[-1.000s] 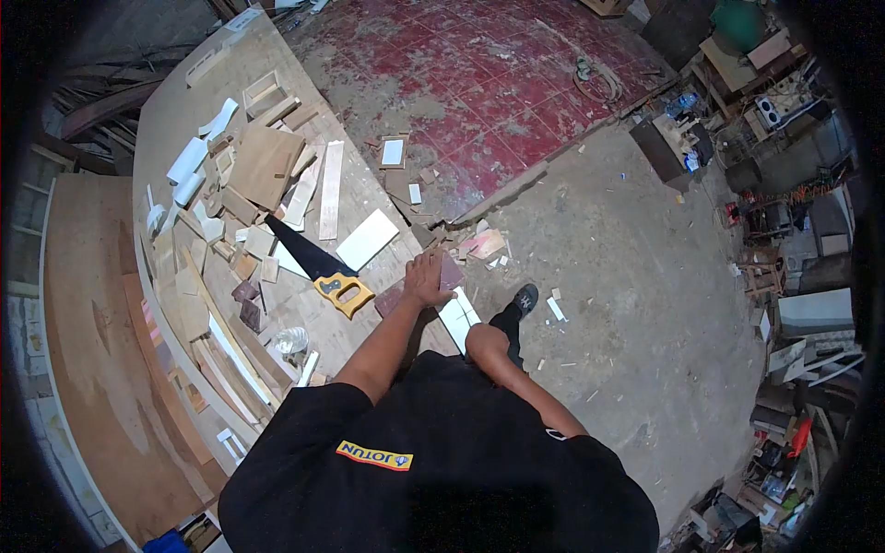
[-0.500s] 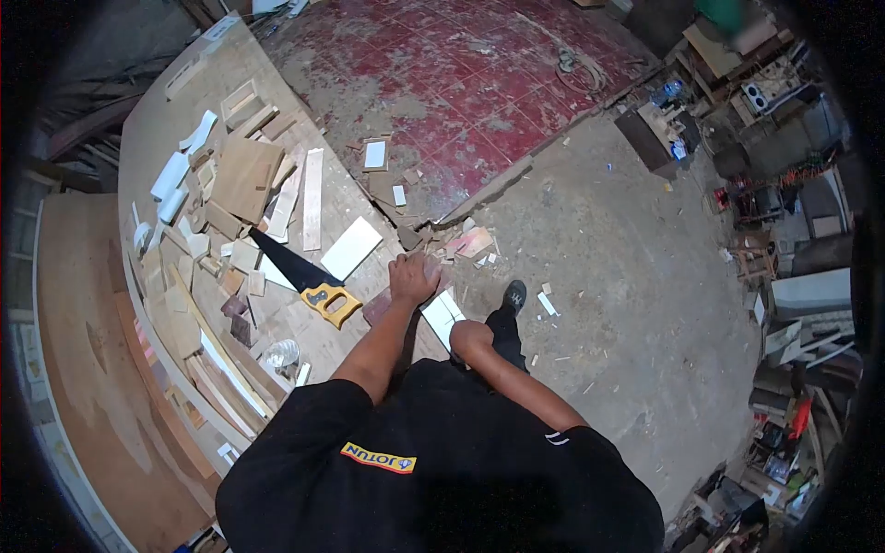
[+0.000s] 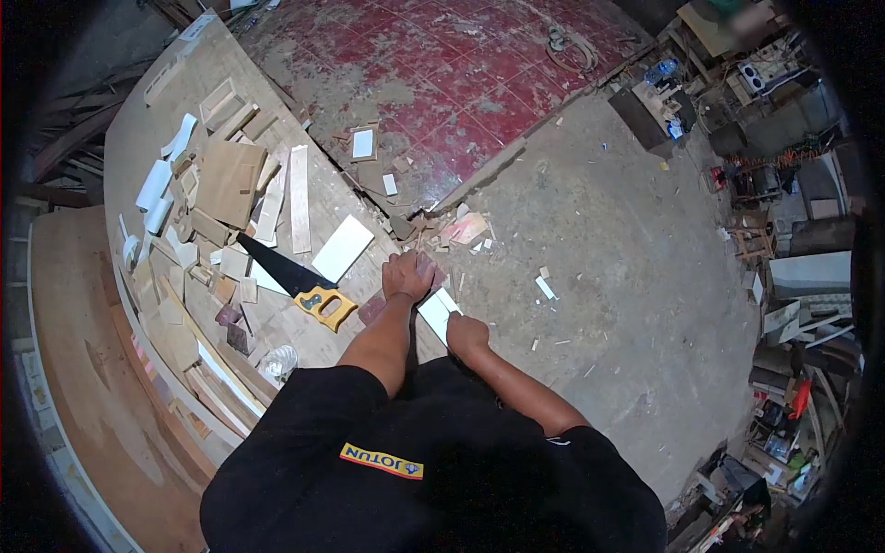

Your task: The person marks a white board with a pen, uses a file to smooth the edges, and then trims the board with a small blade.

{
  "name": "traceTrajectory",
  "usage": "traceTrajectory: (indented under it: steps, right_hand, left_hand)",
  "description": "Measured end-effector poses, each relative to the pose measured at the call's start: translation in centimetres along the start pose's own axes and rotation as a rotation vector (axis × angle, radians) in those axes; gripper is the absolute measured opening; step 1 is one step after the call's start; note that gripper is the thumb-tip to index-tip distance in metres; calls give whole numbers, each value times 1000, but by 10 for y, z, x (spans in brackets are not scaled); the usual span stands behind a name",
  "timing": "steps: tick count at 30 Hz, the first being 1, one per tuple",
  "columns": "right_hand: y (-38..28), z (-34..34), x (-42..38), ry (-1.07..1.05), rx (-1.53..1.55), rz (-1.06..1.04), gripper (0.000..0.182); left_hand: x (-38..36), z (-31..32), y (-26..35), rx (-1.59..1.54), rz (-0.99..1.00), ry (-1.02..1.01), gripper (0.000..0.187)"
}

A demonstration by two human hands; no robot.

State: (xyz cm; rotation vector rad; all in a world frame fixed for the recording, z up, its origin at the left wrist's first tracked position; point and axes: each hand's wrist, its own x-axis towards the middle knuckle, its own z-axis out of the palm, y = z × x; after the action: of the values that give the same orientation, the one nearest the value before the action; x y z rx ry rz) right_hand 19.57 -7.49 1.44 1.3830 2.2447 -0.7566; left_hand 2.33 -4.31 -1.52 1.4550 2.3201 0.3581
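My left hand (image 3: 406, 276) is closed, fingers curled down over a reddish-brown sheet (image 3: 372, 310) at the edge of the wooden worktop. What lies under its palm is hidden. Just to the right, a narrow white board (image 3: 435, 314) points toward my body. My right hand (image 3: 468, 335) is wrapped around the near part of this board, and its fingertips are partly hidden. A handsaw (image 3: 326, 307) with a yellow handle lies flat left of my left hand. Beyond the saw handle rests a wider white panel (image 3: 342, 248).
Wood offcuts, including a brown panel (image 3: 229, 182), crowd the left of the worktop (image 3: 267, 92). A clear plastic cup (image 3: 278, 361) stands near its front. Scraps dot the concrete floor (image 3: 590, 276). Cluttered shelves and tools (image 3: 784, 221) line the right side.
My right hand has moved slightly forward along the white board, and more of its fingers show. My left hand stays on the sheet. The view has shifted a little.
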Motion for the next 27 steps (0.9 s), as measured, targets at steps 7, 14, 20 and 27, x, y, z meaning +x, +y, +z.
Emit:
traceTrajectory:
  steps: [7, 14, 20, 27]
  right_hand:
    - [-33, -32, 3, -187, -138, 112, 20]
    - [-36, -3, 38, -189, -117, 162, 21]
    - [-49, -84, -24, -197, -65, 140, 23]
    - [-37, -4, 44, -175, -73, 203, 24]
  left_hand:
    - [1, 8, -5, 15, 44, 32, 52]
    - [3, 16, -9, 73, 45, 52, 56]
    - [3, 12, -1, 97, 10, -8, 57]
    - [4, 15, -5, 92, 43, 27, 57]
